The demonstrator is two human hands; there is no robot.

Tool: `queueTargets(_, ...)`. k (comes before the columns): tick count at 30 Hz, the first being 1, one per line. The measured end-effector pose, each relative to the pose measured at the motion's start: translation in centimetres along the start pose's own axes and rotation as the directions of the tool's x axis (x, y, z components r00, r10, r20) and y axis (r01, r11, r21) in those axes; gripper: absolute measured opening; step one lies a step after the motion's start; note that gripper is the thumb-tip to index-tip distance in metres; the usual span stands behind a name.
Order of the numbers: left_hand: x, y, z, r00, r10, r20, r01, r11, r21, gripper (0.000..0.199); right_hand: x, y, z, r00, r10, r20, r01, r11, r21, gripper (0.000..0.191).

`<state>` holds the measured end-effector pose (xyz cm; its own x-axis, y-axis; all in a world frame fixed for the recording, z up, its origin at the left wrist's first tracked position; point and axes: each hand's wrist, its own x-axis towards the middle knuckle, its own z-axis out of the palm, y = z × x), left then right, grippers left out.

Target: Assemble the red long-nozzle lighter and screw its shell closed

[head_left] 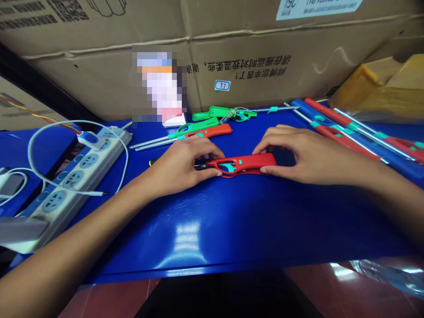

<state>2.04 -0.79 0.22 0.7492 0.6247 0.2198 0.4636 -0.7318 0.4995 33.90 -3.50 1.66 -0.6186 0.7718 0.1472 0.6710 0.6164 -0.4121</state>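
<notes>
A red long-necked lighter [255, 162] with a teal trigger lies across the middle of the blue table. My left hand [185, 161] grips its front end, thumb and fingers pinched around the trigger guard and the start of the metal neck. My right hand [291, 152] holds the rear of the red handle between thumb and fingertips. Just behind lie a green lighter [198, 127] and an orange-red lighter [215, 131], their metal necks pointing left. Farther back are green lighter parts [218, 111]. The neck of the held lighter is mostly hidden by my left hand.
Several red and blue lighters [344, 128] lie at the right. A white power strip [71, 181] with a white cable [82, 192] runs along the left. A lit phone [162, 88], blurred, leans against a large cardboard box [238, 57]. A yellow-taped package [380, 88] stands back right.
</notes>
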Motion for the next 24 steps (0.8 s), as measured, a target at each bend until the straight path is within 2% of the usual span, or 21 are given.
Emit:
queueTargets(11, -0.1, 0.0, -0.3, 0.997, -0.014, 0.073, 0.014, 1.000, 0.006, 0.024, -0.2, 0.0, 0.5, 0.999, -0.010, 0.033, 0.008, 0.999, 0.044, 0.025)
queueTargets(24, -0.1, 0.0, -0.2, 0.996, -0.014, 0.083, 0.013, 1.000, 0.012, 0.023, -0.5, 0.4, 1.3, 0.999, -0.018, 0.048, 0.017, 1.000, 0.014, 0.020)
